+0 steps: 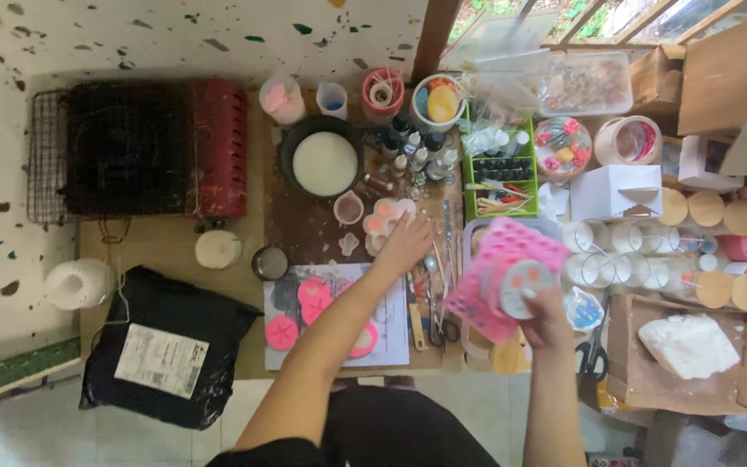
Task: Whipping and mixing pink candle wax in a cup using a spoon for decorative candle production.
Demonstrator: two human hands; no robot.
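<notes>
A pink mould tray (499,277) is gripped by the right hand (545,316), fingers clamped on it. The left hand (404,244), fingers spread, rests on the desk (166,246) beside a small flower-shaped mould (384,220). A black bag (166,342) bearing a white rectangular label (162,359) lies at the left.

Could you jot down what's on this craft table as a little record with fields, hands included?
Setting: cluttered wooden worktable seen from above
Left hand: reaching forward, resting on a small flower-shaped mould
Right hand: holding a pink silicone mould and a round grey disc
Nearby: dark pot of white wax, green tray of bottles, black bag
</notes>
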